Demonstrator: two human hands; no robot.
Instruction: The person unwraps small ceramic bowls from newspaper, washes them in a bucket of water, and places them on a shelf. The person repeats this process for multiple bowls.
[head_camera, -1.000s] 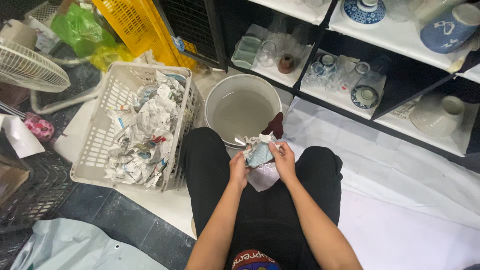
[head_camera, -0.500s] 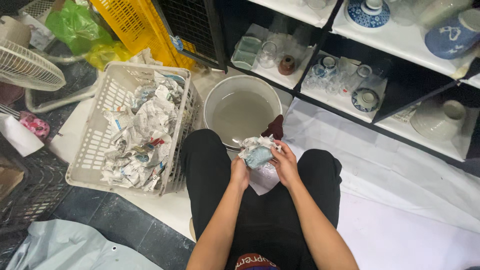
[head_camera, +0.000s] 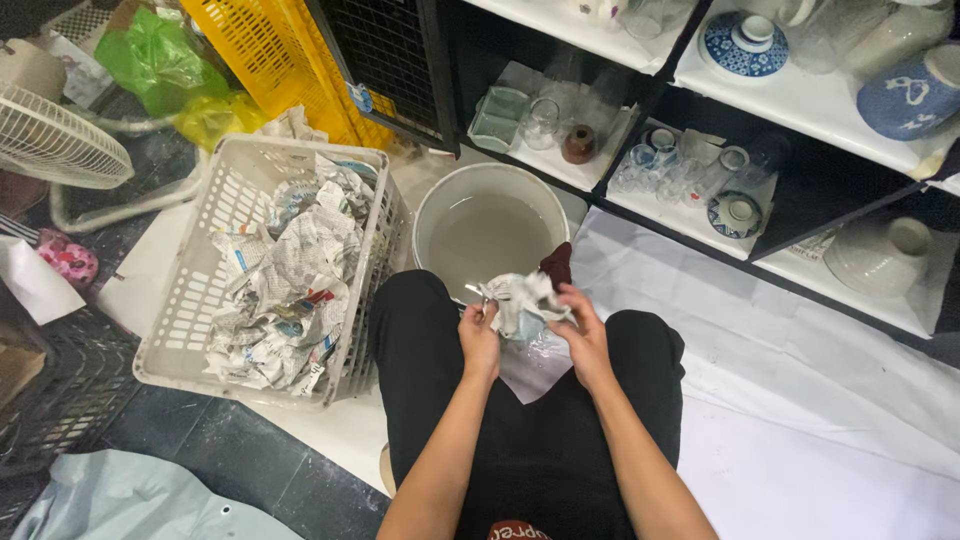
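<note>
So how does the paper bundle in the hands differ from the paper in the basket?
The paper bundle is one small wad gripped by the left hand and right hand over the lap; the basket paper is a large loose heap lying untouched in the white basket. The bundle looks mostly pale; the heap shows coloured print. Both are crumpled.

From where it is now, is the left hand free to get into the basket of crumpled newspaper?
Probably not right away: the left hand is gripping the paper-wrapped bundle together with the right hand. The basket sits open-topped just beyond the left knee, with nothing between, so once it lets go the way looks free.
</note>
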